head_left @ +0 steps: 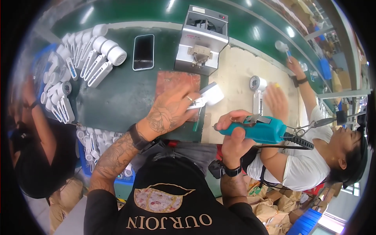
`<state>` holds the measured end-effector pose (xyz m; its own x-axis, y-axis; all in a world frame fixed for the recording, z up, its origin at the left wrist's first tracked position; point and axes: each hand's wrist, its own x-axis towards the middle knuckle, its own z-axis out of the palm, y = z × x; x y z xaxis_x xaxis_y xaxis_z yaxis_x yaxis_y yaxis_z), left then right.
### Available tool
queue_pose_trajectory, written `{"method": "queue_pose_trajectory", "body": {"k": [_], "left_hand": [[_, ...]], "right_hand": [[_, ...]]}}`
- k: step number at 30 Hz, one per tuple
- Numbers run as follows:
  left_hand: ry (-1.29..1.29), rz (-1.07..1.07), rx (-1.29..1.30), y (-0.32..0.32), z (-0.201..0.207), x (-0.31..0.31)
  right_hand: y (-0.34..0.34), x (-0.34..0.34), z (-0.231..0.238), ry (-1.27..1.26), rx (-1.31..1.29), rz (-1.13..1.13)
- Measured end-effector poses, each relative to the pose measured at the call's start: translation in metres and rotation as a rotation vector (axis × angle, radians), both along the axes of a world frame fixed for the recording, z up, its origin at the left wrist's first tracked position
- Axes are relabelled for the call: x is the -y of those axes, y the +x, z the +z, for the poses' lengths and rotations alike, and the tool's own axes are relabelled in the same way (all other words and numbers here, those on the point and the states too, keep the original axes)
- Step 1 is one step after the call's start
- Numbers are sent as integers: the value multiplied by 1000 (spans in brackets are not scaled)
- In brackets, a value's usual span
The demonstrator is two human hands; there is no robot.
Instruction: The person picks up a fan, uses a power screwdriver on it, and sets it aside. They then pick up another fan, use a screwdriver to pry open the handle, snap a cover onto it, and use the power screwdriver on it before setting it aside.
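Note:
My left hand [172,105], with a ring on one finger, grips the handle of a white device with a drum-shaped head [212,94]. It is held over the edge of a reddish-brown pad [166,80]. My right hand [237,137] is closed around a teal electric screwdriver [260,130], which hangs from a hook and has a black coiled cord. The driver's tip points left, below and to the right of the white device, and does not touch it. A green stick-like thing [196,124] shows below the device.
A silver-grey machine [201,43] stands at the back, with a phone [143,53] to its left. Several white devices [98,58] lie in rows at left; a blue crate [82,152] holds more. At right, a co-worker's hand [276,100] is near another device [257,88]. Another person sits left.

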<state>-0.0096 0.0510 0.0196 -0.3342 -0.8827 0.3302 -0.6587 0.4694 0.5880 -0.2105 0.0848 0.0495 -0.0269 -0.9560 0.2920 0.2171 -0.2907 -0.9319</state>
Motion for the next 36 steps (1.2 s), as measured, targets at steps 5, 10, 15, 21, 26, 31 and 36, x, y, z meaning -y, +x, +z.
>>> {"method": "queue_pose_trajectory", "body": {"k": [5, 10, 15, 21, 26, 31, 36], "left_hand": [[-67, -24, -161, 3, -8, 2], [-73, -38, -199, 5, -8, 5], [-20, -43, -163, 10, -9, 5], [-23, -33, -165, 11, -14, 6], [-77, -46, -210, 9, -21, 10], [-21, -51, -142, 11, -15, 7], [-137, 19, -241, 8, -21, 8]], "right_hand": [[9, 6, 2, -10, -56, -26], [21, 23, 12, -84, -21, 40], [42, 43, 12, -117, 13, 74], [52, 56, 6, -129, 35, 42], [54, 59, 6, -142, 65, 43], [57, 59, 7, -147, 26, 25], [58, 58, 9, -161, -41, 51]]}}
